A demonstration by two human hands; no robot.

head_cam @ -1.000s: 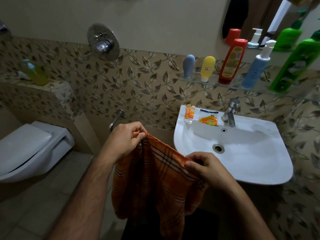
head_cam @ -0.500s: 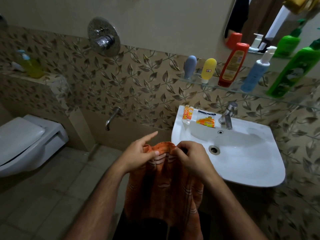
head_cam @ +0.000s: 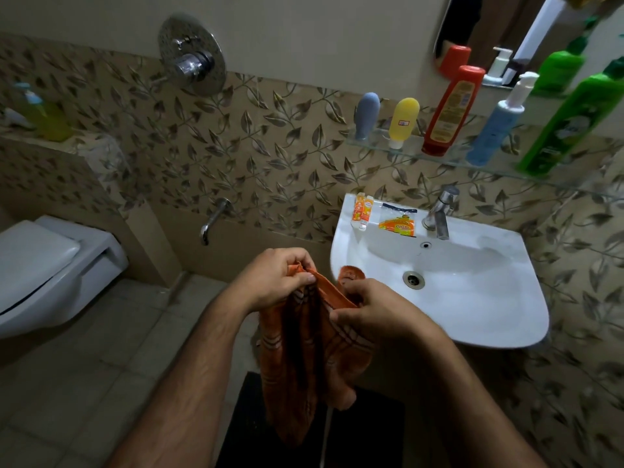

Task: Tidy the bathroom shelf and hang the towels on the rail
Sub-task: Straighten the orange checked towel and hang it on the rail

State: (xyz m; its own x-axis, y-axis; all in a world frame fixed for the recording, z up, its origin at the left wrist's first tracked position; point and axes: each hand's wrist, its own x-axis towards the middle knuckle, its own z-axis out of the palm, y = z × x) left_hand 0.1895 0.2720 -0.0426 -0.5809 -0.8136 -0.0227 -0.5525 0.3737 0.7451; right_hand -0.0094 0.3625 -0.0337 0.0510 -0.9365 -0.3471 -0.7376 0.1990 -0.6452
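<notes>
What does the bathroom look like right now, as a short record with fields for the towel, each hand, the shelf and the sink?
towel: orange checked towel, bunched, hanging in front of the sink
left hand: left hand grips the towel's top edge
right hand: right hand pinches the towel's other top fold
shelf: glass shelf holds a grey tube, yellow tube, red bottle, blue pump bottle, green bottle
sink: white sink, two small tubes and a sachet on its back rim
towel rail: not in view
</notes>
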